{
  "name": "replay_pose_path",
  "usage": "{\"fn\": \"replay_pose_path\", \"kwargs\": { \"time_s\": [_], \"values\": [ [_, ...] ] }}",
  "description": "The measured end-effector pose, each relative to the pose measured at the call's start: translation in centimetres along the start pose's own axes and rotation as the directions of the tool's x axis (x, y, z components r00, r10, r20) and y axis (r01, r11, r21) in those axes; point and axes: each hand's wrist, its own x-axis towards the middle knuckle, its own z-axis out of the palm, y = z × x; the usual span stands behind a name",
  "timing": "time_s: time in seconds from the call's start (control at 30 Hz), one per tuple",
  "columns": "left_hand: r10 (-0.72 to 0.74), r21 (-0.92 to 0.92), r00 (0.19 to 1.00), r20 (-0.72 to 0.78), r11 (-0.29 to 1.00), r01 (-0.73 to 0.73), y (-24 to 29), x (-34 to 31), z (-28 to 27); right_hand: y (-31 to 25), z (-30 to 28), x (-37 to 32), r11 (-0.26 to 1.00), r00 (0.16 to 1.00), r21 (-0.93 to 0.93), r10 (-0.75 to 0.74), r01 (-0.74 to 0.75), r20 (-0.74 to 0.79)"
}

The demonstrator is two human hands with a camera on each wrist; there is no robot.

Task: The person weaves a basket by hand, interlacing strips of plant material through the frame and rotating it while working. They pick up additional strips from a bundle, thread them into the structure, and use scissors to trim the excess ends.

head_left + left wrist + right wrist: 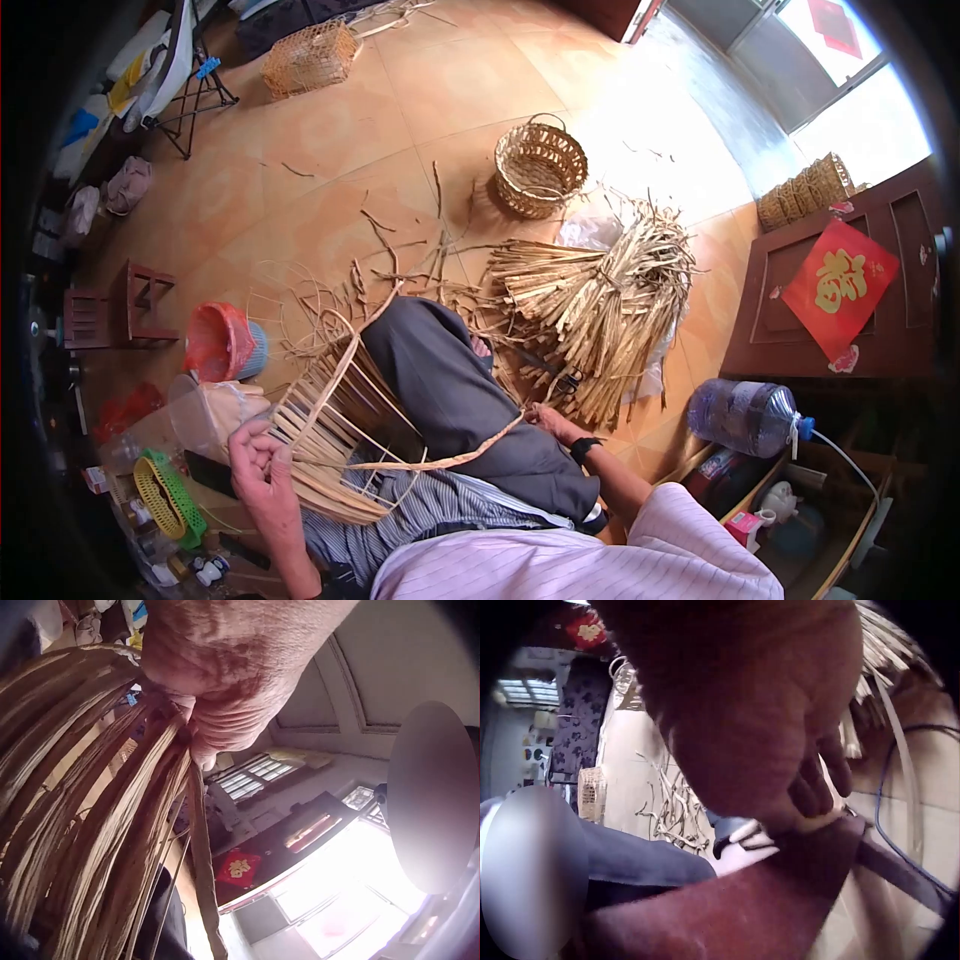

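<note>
On the person's lap, at the left, lies a partly woven basket (345, 435) of tan flat plant strips with upright stakes. The left hand (265, 465) grips its edge between thumb and fingers; in the left wrist view the stakes fan out below that hand (225, 682). A long twisted plant strip (440, 464) runs from the basket's edge across the thigh to the right hand (556, 424). That hand pinches the strip's end beside the thigh. In the right wrist view its curled fingers (814, 787) are low over a reddish-brown wooden surface (750, 907), the fingertips partly hidden.
A large bundle of dried strips (610, 290) lies right of the knees, loose pieces scattered near it. Beyond stands a finished round basket (540, 170). A red-lined bin (222, 342) and green plastic basket (168, 497) are at left, a water jug (745, 417) at right.
</note>
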Motion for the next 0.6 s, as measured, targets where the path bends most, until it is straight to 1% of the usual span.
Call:
{"fn": "replay_pose_path", "kwargs": {
  "time_s": [0.03,0.07,0.1,0.13,0.17,0.2,0.23,0.27,0.33,0.4,0.47,0.53,0.57,0.6],
  "values": [
    [0.007,0.005,1.000,0.009,1.000,-0.007,0.1,0.0,0.0,0.3,-0.4,-0.3,0.996,0.990,-0.027,-0.093,0.091,-0.106],
    [0.017,0.010,1.000,0.015,1.000,-0.017,0.2,0.0,-0.1,0.5,-0.9,-0.2,0.981,0.959,-0.066,-0.191,0.181,-0.208],
    [0.028,0.015,0.999,0.019,0.999,-0.029,0.3,0.1,-0.1,-3.3,-2.4,-1.2,0.988,0.947,0.124,0.130,-0.098,-0.295],
    [0.032,0.014,0.999,0.013,0.999,-0.032,0.3,0.1,0.0,-3.7,-3.9,-0.8,0.926,0.934,0.333,0.266,-0.179,-0.239],
    [0.036,0.013,0.999,0.007,0.999,-0.036,0.4,0.2,0.1,-3.2,-5.4,-0.4,0.928,0.921,0.360,0.220,-0.096,-0.321],
    [0.039,0.012,0.999,0.000,0.999,-0.039,0.5,0.2,0.2,-3.0,-6.4,0.4,0.938,0.879,0.331,0.068,0.104,-0.472],
    [0.038,0.023,0.999,-0.004,0.999,-0.038,0.6,0.2,0.3,-3.7,-7.9,0.7,0.852,0.887,0.519,0.184,0.072,-0.424],
    [0.037,0.035,0.999,-0.009,0.999,-0.036,0.7,0.2,0.4,-9.8,-9.2,-0.2,0.851,0.818,0.518,0.233,0.090,-0.526],
    [0.040,0.033,0.999,-0.013,0.999,-0.040,0.5,0.2,0.4,-14.8,-10.9,-0.3,0.781,0.822,0.593,0.197,0.198,-0.535],
    [0.055,0.006,0.998,-0.014,0.998,-0.055,0.1,0.2,0.4,-20.6,-11.4,-0.4,0.783,0.837,0.551,0.074,0.288,-0.543],
    [0.041,0.027,0.999,0.002,0.999,-0.041,0.3,0.2,0.2,-27.3,-10.7,-1.1,0.773,0.843,0.507,-0.063,0.380,-0.535],
    [0.035,0.050,0.999,0.010,0.998,-0.035,0.7,0.2,0.0,-35.0,-9.3,-3.2,0.867,0.790,0.220,-0.267,0.447,-0.551],
    [0.035,0.064,0.999,0.014,0.997,-0.036,0.8,0.3,-0.1,-37.2,-8.9,-3.7,0.819,0.688,-0.032,-0.503,0.574,-0.523],
    [0.035,0.078,0.999,0.017,0.996,-0.037,1.0,0.3,-0.2,-39.2,-8.6,-4.3,0.694,0.559,-0.274,-0.707,0.666,-0.432]
  ]
}}
